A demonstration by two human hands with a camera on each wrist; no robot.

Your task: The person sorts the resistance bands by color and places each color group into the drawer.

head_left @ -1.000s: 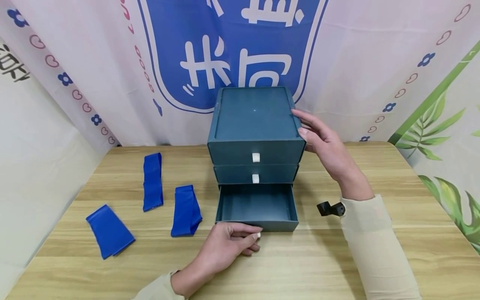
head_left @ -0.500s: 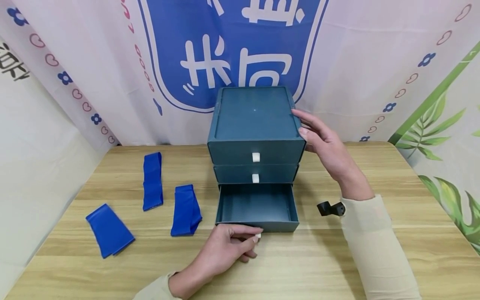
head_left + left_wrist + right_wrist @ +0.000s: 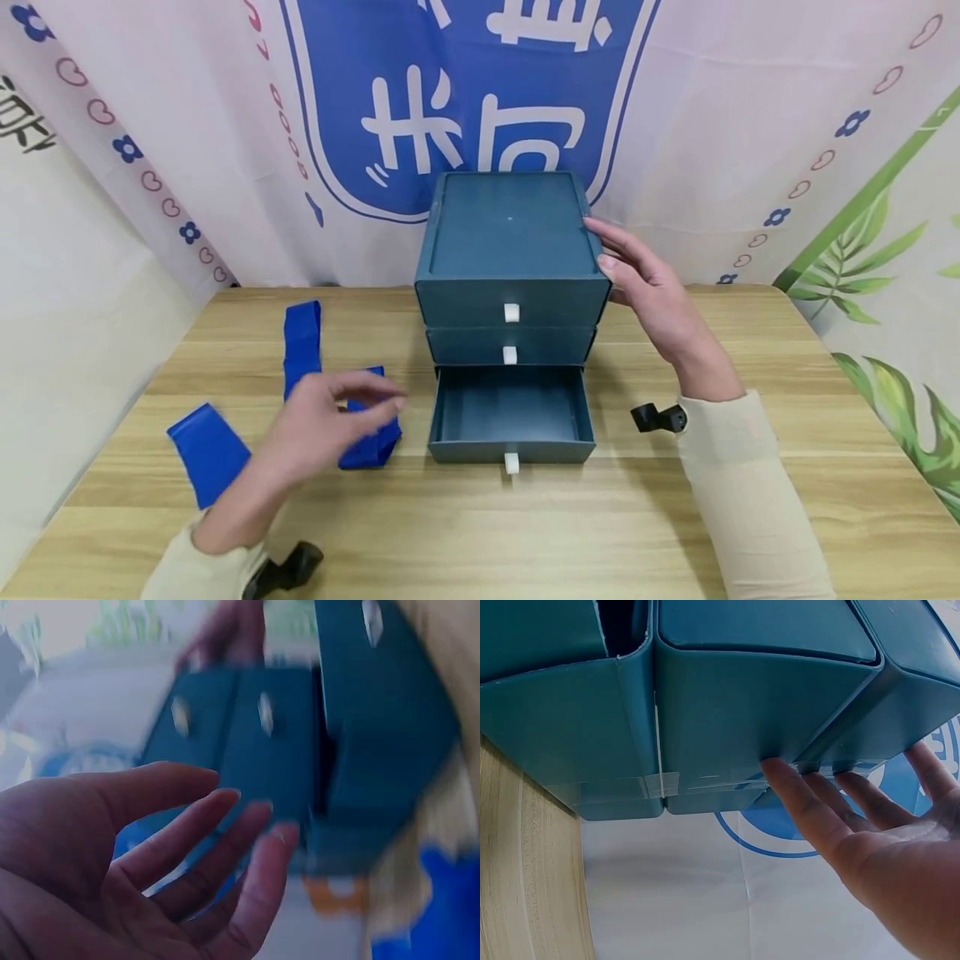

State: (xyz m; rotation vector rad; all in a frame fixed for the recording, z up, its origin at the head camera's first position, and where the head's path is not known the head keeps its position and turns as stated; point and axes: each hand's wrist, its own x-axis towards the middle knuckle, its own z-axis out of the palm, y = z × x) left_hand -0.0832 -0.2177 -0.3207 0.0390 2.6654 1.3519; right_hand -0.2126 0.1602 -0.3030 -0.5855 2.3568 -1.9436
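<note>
A dark teal three-drawer box [image 3: 513, 225] stands at the back of the table. Its bottom drawer [image 3: 513, 408] is pulled out and bare inside, with a white tab [image 3: 512, 463] on its front; the upper two drawers are closed. My right hand [image 3: 648, 287] rests on the box's right side, fingertips against the wall in the right wrist view. My left hand [image 3: 322, 421] is in the air over the blue folded strips, fingers loosely bent and holding nothing. Beneath it lies one blue strip [image 3: 375, 450], partly covered; a second blue strip [image 3: 302, 342] lies farther back, a third blue strip [image 3: 206, 454] at left.
The wooden table [image 3: 585, 533] runs up to a printed white curtain [image 3: 675, 108] behind the box. Black wrist camera mounts [image 3: 658, 417] stick out from both sleeves.
My left hand has let go of the bottom drawer's white tab and moved left to above the blue strips. The drawer stays pulled out, and my right hand keeps its place.
</note>
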